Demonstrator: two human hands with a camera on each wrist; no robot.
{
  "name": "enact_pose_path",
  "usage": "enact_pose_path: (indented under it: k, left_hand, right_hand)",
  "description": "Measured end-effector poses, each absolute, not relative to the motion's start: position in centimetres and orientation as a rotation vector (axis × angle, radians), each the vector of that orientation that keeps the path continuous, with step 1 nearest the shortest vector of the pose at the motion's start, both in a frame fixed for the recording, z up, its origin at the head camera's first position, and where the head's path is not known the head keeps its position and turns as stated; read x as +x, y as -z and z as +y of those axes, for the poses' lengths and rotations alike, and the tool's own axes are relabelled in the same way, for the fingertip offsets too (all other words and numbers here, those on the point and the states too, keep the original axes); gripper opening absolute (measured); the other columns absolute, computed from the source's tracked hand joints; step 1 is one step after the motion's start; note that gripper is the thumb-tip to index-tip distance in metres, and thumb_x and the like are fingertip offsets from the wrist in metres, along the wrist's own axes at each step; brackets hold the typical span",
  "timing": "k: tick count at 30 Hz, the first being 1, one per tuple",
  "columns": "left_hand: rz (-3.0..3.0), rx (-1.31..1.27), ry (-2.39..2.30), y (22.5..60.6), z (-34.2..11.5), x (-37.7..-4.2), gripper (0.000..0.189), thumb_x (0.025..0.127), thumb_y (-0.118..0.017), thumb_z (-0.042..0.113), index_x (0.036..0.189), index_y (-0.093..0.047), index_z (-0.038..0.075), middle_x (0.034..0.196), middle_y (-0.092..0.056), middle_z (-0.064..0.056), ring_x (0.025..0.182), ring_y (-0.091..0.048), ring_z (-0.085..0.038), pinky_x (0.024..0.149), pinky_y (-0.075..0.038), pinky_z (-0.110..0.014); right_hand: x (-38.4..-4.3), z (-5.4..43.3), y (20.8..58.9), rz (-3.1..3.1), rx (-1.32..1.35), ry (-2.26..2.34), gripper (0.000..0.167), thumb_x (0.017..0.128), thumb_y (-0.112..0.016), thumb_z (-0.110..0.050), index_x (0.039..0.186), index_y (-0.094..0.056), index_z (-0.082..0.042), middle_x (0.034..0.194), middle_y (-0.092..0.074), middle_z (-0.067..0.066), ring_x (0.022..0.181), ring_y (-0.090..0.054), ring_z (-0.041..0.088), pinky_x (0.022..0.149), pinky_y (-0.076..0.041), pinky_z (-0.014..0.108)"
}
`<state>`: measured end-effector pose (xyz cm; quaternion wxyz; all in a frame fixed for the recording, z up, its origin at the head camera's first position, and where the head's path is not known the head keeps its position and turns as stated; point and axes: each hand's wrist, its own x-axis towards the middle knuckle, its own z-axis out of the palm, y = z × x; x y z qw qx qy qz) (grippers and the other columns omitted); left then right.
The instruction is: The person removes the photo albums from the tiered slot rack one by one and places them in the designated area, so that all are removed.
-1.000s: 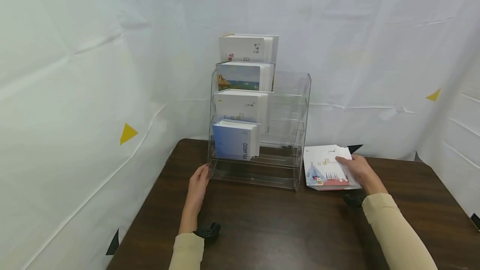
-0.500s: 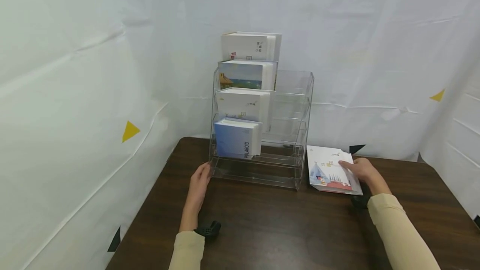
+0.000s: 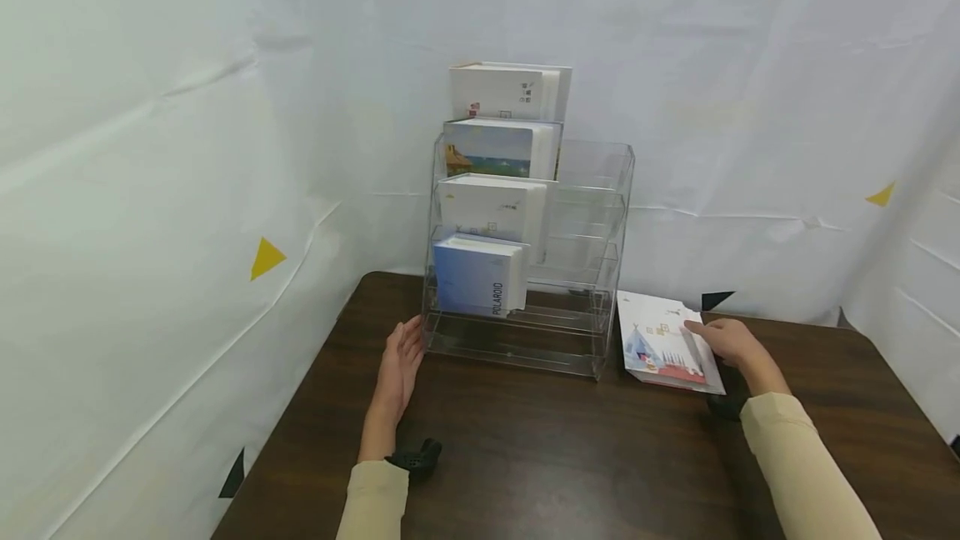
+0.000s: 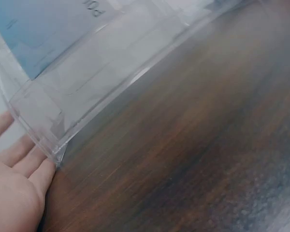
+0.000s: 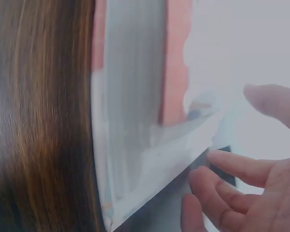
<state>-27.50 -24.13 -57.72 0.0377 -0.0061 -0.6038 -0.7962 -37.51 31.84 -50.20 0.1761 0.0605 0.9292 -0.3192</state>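
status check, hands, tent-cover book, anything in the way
Left hand open at clear display rack. Right hand open at tent-cover book. Book on table. Nearest obstacle: rack, on its left.

Head view: right of the clear rack [image 3: 573, 273], the right hand [image 3: 733, 342] is covering part of the white book [image 3: 660, 348]. The rack's top book [image 3: 495, 92] is bearing lettering too small to read. In front of the rack, the left sleeve [image 3: 372, 507] and right sleeve [image 3: 810, 469] are running out of frame. Left wrist view: the left hand [image 4: 14, 193], at the rack's left corner, is being cut off, as is the blue book [image 4: 53, 34] inside it. Right wrist view: the white book is showing blurred and running past the edge.
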Motion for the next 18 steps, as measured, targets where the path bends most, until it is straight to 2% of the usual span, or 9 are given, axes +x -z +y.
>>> enact_pose_path:
  k: [2,4,8,11,14,16,18]
  left_hand:
    - [-1.812,-0.050,2.446,57.8,-24.2,-27.6,0.072,0.118,-0.026,0.052,0.170,-0.024,0.002,0.179,-0.019,-0.022,0.168,-0.014,-0.039,0.138,-0.008,-0.056]
    - [-1.817,-0.033,2.409,57.9,-24.1,-27.8,0.068,0.119,-0.030,0.047,0.170,-0.024,0.003,0.179,-0.019,-0.021,0.168,-0.014,-0.039,0.138,-0.009,-0.057]
    - [-1.923,0.057,2.272,58.1,-23.5,-28.4,0.070,0.116,-0.046,0.046,0.172,-0.024,0.010,0.179,-0.021,-0.018,0.167,-0.019,-0.037,0.136,-0.017,-0.059]
    - [-2.043,0.104,2.148,58.2,-23.0,-28.5,0.074,0.113,-0.053,0.049,0.173,-0.024,0.018,0.179,-0.024,-0.014,0.167,-0.023,-0.035,0.134,-0.023,-0.060]
    - [-2.133,0.095,2.031,58.2,-22.6,-28.8,0.070,0.113,-0.057,0.044,0.172,-0.028,0.019,0.177,-0.030,-0.012,0.165,-0.028,-0.034,0.132,-0.029,-0.060]
    - [-2.155,0.067,1.987,58.2,-22.5,-29.1,0.065,0.114,-0.057,0.039,0.171,-0.033,0.019,0.176,-0.034,-0.011,0.163,-0.032,-0.034,0.131,-0.031,-0.059]
    - [-2.154,0.046,1.969,58.1,-22.6,-29.4,0.060,0.114,-0.056,0.035,0.169,-0.037,0.020,0.174,-0.038,-0.008,0.162,-0.034,-0.032,0.131,-0.032,-0.058]
  right_hand:
    - [-37.2,31.5,49.8,2.672,0.161,0.915,0.089,0.112,-0.041,-0.054,0.151,-0.034,0.025,0.155,-0.034,0.048,0.139,-0.046,0.060,0.115,-0.046,0.069]
    - [-36.6,30.9,49.4,2.728,0.149,0.945,0.085,0.112,-0.039,-0.053,0.153,-0.035,0.022,0.157,-0.035,0.047,0.140,-0.044,0.060,0.117,-0.044,0.070]
    - [-35.5,28.9,48.4,2.829,0.102,1.077,0.078,0.113,-0.041,-0.054,0.155,-0.041,0.012,0.157,-0.040,0.044,0.143,-0.042,0.060,0.116,-0.040,0.074]
    - [-34.4,27.1,47.5,2.910,0.066,1.242,0.071,0.113,-0.045,-0.052,0.153,-0.048,0.007,0.153,-0.048,0.040,0.137,-0.049,0.056,0.109,-0.046,0.071]
    - [-33.3,25.3,46.3,3.011,0.066,1.448,0.061,0.113,-0.049,-0.048,0.148,-0.057,0.001,0.143,-0.059,0.026,0.121,-0.060,0.038,0.096,-0.054,0.049]
    - [-32.6,24.0,45.3,3.059,0.047,1.620,0.053,0.112,-0.054,-0.045,0.142,-0.064,-0.003,0.133,-0.065,0.011,0.109,-0.062,0.023,0.087,-0.051,0.033]
    - [-32.1,22.4,44.2,3.079,-0.005,1.794,0.045,0.111,-0.060,-0.041,0.137,-0.069,-0.006,0.122,-0.067,-0.005,0.100,-0.060,0.011,0.082,-0.048,0.023]
